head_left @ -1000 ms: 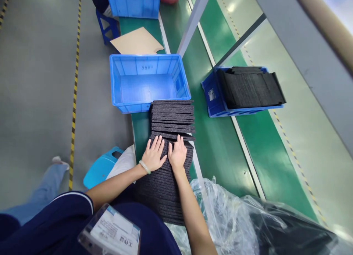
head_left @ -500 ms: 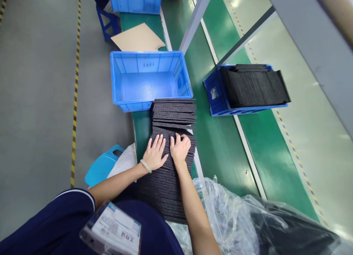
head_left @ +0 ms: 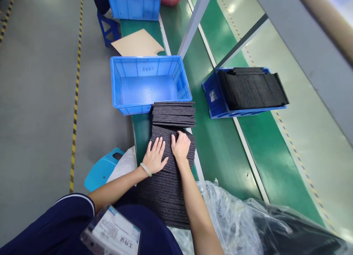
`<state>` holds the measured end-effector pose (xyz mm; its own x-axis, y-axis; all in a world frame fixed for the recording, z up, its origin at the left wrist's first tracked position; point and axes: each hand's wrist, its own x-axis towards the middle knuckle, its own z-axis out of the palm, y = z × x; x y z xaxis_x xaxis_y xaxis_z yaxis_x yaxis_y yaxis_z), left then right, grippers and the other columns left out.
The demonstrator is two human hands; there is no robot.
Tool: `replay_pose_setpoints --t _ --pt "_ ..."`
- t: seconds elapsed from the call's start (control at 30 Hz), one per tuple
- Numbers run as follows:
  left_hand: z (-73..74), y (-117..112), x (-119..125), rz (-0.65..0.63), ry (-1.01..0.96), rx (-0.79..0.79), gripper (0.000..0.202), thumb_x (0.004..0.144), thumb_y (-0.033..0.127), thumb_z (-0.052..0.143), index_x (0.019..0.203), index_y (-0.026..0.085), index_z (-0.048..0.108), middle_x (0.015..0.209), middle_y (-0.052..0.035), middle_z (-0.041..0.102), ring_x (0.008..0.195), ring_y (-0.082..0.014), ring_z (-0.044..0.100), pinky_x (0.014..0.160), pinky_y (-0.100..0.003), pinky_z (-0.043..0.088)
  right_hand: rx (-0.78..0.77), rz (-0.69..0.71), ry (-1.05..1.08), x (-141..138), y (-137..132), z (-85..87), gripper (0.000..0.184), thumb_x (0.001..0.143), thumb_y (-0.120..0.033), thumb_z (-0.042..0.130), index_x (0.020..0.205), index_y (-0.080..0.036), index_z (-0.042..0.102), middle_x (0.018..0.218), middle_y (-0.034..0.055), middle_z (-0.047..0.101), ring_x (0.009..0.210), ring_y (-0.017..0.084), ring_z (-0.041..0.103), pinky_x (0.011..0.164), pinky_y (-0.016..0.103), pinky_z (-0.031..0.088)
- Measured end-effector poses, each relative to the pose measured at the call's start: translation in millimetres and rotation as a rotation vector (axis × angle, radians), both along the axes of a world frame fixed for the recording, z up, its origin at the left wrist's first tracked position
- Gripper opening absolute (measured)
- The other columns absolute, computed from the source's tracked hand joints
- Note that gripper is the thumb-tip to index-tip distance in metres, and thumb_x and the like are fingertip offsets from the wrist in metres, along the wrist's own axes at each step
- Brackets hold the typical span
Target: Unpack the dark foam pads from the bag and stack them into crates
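A long fanned stack of dark grey foam pads point(head_left: 172, 117) lies along the green belt's near edge, running from my lap toward an empty blue bin point(head_left: 149, 82). My left hand point(head_left: 154, 156) rests flat on the pads with its fingers spread; a pale bracelet circles the wrist. Beside it, my right hand point(head_left: 181, 146) presses on the same stack with its fingers curled over the edges of the pads.
A second blue bin point(head_left: 215, 96), lying on its side and full of dark pads, sits on the green belt point(head_left: 220, 148) to the right. A cardboard sheet point(head_left: 138, 43), another blue bin point(head_left: 134, 4), a grey post point(head_left: 193, 23), crinkled clear plastic point(head_left: 228, 218) and a blue stool point(head_left: 100, 168) surround me.
My right hand's fingers have curled from flat to hooked over the pad edges and shifted slightly forward. The gap in the fanned stack ahead of my hands has closed up.
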<state>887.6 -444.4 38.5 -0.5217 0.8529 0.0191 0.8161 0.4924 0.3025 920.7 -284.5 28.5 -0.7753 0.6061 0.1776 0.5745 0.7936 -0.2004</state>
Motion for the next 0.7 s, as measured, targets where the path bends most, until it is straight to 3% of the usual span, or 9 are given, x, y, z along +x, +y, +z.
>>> replay_pose_setpoints --t 0.1,0.27,0.37,0.47,0.57,0.7 --pt "0.4 0.2 -0.2 0.0 -0.001 -0.005 0.071 0.09 0.05 0.036 0.145 0.006 0.032 0.152 -0.0183 0.027 0.144 -0.0299 0.015 0.116 -0.051 0.012 0.02 -0.07 -0.047 -11.8 6.9 1.4 0.061 0.095 -0.05 0.026 0.141 -0.011 0.036 0.1 0.0161 0.059 0.095 0.028 0.053 0.086 0.042 0.038" --pt "1.1 0.8 -1.1 0.0 0.01 -0.011 0.071 0.09 0.051 0.036 0.145 0.007 0.032 0.152 -0.0177 0.029 0.144 -0.0293 0.015 0.116 -0.05 0.012 0.015 -0.077 -0.115 -22.6 12.3 3.2 0.056 0.096 -0.05 0.027 0.139 -0.019 0.044 0.094 0.0131 0.057 0.09 0.027 0.051 0.081 0.041 0.038" --pt "1.3 0.7 -1.0 -0.002 0.015 -0.014 0.071 0.09 0.051 0.036 0.145 0.007 0.032 0.152 -0.0173 0.03 0.144 -0.0289 0.015 0.116 -0.05 0.012 0.03 -0.103 -0.058 -19.4 9.0 2.0 0.051 0.096 -0.049 0.029 0.128 -0.019 0.054 0.101 0.0147 0.057 0.096 0.027 0.05 0.084 0.042 0.038" --pt "1.4 0.7 -0.8 0.001 0.018 -0.016 0.071 0.09 0.052 0.035 0.145 0.007 0.032 0.152 -0.0172 0.03 0.144 -0.0289 0.015 0.116 -0.05 0.013 0.08 -0.091 0.004 -19.7 9.0 1.4 0.047 0.095 -0.049 0.031 0.106 -0.016 0.063 0.128 0.0195 0.049 0.119 0.031 0.042 0.09 0.044 0.038" --pt "1.0 1.2 -0.7 0.006 0.027 -0.012 0.072 0.09 0.052 0.036 0.145 0.006 0.032 0.152 -0.0172 0.03 0.144 -0.0293 0.015 0.116 -0.05 0.014 0.093 -0.002 0.004 -26.0 15.2 1.9 0.044 0.096 -0.047 0.03 0.091 -0.015 0.06 0.144 0.0191 0.038 0.134 0.031 0.028 0.092 0.043 0.04" --pt "0.4 1.6 -0.8 0.005 0.034 -0.001 0.071 0.09 0.052 0.036 0.144 0.006 0.034 0.152 -0.017 0.03 0.144 -0.0293 0.015 0.116 -0.05 0.014 0.066 0.077 -0.004 -30.7 22.7 1.2 0.04 0.097 -0.044 0.03 0.089 -0.015 0.057 0.141 0.019 0.043 0.135 0.029 0.03 0.092 0.042 0.041"
